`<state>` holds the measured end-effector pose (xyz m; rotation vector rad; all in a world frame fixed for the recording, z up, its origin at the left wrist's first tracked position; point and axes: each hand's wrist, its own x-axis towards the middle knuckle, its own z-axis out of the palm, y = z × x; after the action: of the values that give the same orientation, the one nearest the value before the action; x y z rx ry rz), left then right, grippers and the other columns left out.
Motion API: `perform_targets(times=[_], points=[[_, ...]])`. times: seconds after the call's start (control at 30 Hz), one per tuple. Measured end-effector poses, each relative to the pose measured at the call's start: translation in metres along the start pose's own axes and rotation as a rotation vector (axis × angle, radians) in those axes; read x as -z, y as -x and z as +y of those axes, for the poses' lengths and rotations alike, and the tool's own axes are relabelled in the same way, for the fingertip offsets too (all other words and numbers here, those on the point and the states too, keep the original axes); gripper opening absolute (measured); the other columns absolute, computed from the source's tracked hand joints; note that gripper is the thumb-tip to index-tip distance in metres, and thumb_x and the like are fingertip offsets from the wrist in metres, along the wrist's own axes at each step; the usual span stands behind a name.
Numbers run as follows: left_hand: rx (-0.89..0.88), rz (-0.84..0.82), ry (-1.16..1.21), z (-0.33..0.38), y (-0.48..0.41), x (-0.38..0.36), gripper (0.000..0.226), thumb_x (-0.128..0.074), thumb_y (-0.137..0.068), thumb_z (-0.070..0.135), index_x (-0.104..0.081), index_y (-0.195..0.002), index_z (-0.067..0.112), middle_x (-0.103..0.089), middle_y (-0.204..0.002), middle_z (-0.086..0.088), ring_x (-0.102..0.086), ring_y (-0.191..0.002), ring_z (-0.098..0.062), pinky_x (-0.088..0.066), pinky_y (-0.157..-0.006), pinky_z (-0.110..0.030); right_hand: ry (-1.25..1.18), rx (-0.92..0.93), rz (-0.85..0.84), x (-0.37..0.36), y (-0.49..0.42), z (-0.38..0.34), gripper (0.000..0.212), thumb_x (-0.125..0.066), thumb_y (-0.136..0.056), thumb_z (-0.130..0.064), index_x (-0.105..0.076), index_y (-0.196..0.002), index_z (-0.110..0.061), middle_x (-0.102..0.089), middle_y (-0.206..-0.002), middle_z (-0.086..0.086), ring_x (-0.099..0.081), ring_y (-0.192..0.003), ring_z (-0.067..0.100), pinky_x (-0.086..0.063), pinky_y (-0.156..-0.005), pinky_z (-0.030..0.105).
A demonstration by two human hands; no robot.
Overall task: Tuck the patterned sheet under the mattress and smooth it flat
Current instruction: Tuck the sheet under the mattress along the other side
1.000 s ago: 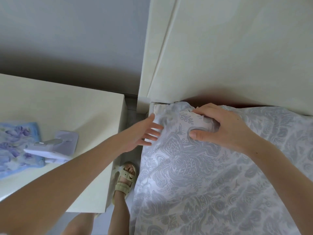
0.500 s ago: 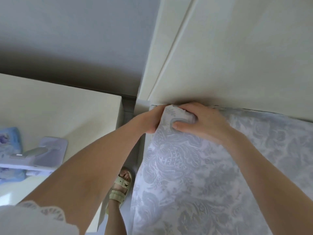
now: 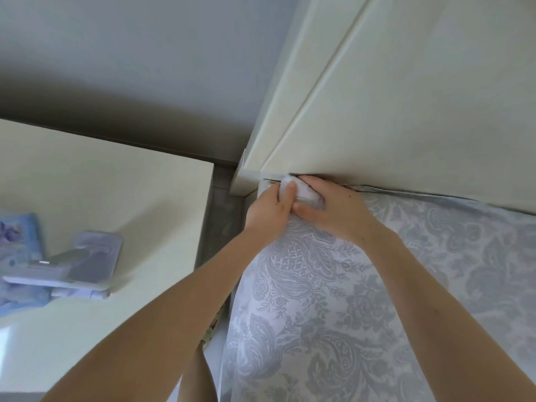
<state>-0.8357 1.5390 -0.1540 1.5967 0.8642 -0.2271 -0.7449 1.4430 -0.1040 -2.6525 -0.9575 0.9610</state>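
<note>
As the corner stands: the patterned sheet point(image 3: 333, 314) lies over the bed top. Its corner is gathered into a white wad point(image 3: 309, 195) hard against the headboard point(image 3: 406, 111), and is not yet tucked.
Left grip point(image 3: 269, 210): clenched on the wad from the side, thumb laid across it.
Right grip point(image 3: 333, 216): curled over the wad from above, thumb beneath; its fingertips are hidden at the seam.
Mattress: covered by the sheet; its own edge cannot be told apart from the frame here.
Step in hand: by my reading, feeding the bunched corner down between mattress and headboard.
Doing it well: flatten the wad first, then push it down in a thin fold rather than a lump. Draw the cloth taut toward the corner so the ripples below the wrists pull out.
Edges: the headboard's lower edge sits just over the knuckles. A dark slit runs along it to the right, where the sheet's edge is loose.
Open room: there is only a narrow gap between the bed and the bench point(image 3: 101, 198). The bench carries a lilac gadget point(image 3: 78, 265) and a floral pad point(image 3: 17, 242), both well apart from the hands. Elbows have more freedom over the bed.
</note>
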Motion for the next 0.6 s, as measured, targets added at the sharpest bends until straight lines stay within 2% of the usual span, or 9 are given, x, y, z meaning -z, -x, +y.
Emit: perform_targets(times=[0.07, 0.1, 0.2, 0.23, 0.33, 0.4, 0.47, 0.53, 0.6], points=[[0.057, 0.003, -0.025, -0.001, -0.008, -0.002, 0.046, -0.03, -0.099, 0.046, -0.055, -0.115, 0.011, -0.06, -0.105, -0.004, -0.054, -0.096, -0.023, -0.036, -0.079, -0.03, -0.275, -0.034, 0.042, 0.002, 0.008, 0.003, 0.05, -0.067, -0.082, -0.041, -0.055, -0.129, -0.032, -0.059, -0.123, -0.016, -0.053, -0.114, 0.003, -0.037, -0.104, 0.028], [0.094, -0.013, -0.013, -0.003, -0.012, -0.001, 0.047, -0.03, -0.098, 0.046, -0.056, -0.115, 0.01, -0.061, -0.108, -0.007, -0.055, -0.1, -0.025, -0.039, -0.081, -0.031, -0.344, -0.04, 0.164, 0.002, 0.013, 0.006, 0.042, -0.067, -0.083, -0.031, -0.06, -0.124, -0.026, -0.063, -0.118, -0.013, -0.056, -0.108, 0.003, -0.039, -0.102, 0.024], [0.157, -0.002, 0.065, -0.005, -0.025, 0.003, 0.049, -0.034, -0.096, 0.046, -0.062, -0.105, 0.006, -0.064, -0.103, -0.01, -0.058, -0.098, -0.028, -0.045, -0.087, -0.036, -0.137, -0.135, 0.684, 0.001, 0.029, 0.015, 0.028, -0.054, -0.087, -0.022, -0.071, -0.107, -0.012, -0.072, -0.104, 0.002, -0.066, -0.094, 0.015, -0.044, -0.088, 0.02], [0.179, 0.003, 0.096, -0.004, -0.029, 0.003, 0.048, -0.036, -0.096, 0.046, -0.063, -0.099, 0.006, -0.063, -0.098, -0.01, -0.058, -0.094, -0.028, -0.045, -0.083, -0.035, -0.019, -0.212, 0.713, 0.003, 0.03, 0.02, 0.032, -0.048, -0.087, -0.026, -0.071, -0.104, -0.012, -0.072, -0.103, 0.004, -0.066, -0.094, 0.022, -0.045, -0.087, 0.026], [0.248, 0.0, 0.192, -0.006, -0.039, 0.004, 0.034, -0.043, -0.093, 0.046, -0.057, -0.079, 0.018, -0.059, -0.091, -0.007, -0.056, -0.085, -0.026, -0.045, -0.074, -0.034, 0.212, -0.356, 0.33, 0.002, 0.019, 0.042, 0.038, -0.033, -0.096, -0.032, -0.066, -0.103, -0.016, -0.069, -0.106, 0.007, -0.059, -0.102, 0.028, -0.034, -0.106, 0.042], [0.278, 0.003, 0.197, -0.007, -0.044, 0.003, 0.032, -0.044, -0.093, 0.043, -0.06, -0.087, 0.016, -0.057, -0.087, -0.007, -0.053, -0.079, -0.024, -0.041, -0.068, -0.03, 0.249, -0.354, 0.098, -0.001, 0.008, 0.053, 0.044, -0.022, -0.1, -0.037, -0.06, -0.115, -0.02, -0.062, -0.123, 0.006, -0.049, -0.121, 0.024, -0.021, -0.112, 0.047], [0.322, 0.019, 0.204, -0.004, -0.052, 0.003, 0.032, -0.045, -0.092, 0.039, -0.061, -0.1, 0.013, -0.055, -0.081, -0.006, -0.05, -0.076, -0.023, -0.04, -0.067, -0.029, 0.244, -0.371, -0.003, 0.001, -0.003, 0.056, 0.052, -0.015, -0.1, -0.042, -0.054, -0.127, -0.021, -0.055, -0.135, 0.008, -0.042, -0.13, 0.024, -0.014, -0.115, 0.047], [0.392, -0.02, 0.208, 0.003, -0.056, 0.005, 0.025, -0.047, -0.092, 0.036, -0.056, -0.098, 0.013, -0.049, -0.073, -0.005, -0.046, -0.067, -0.021, -0.038, -0.063, -0.028, 0.262, -0.362, -0.08, 0.004, -0.004, 0.058, 0.054, -0.012, -0.101, -0.043, -0.048, -0.135, -0.022, -0.049, -0.14, 0.007, -0.037, -0.134, 0.023, -0.009, -0.116, 0.047], [0.452, -0.087, 0.219, 0.011, -0.055, 0.009, 0.02, -0.049, -0.092, 0.032, -0.052, -0.09, 0.013, -0.047, -0.07, -0.006, -0.041, -0.058, -0.02, -0.039, -0.059, -0.027, 0.333, -0.33, 0.003, 0.004, 0.003, 0.056, 0.051, -0.015, -0.102, -0.04, -0.054, -0.128, -0.021, -0.058, -0.13, 0.008, -0.047, -0.126, 0.024, -0.015, -0.114, 0.046]])
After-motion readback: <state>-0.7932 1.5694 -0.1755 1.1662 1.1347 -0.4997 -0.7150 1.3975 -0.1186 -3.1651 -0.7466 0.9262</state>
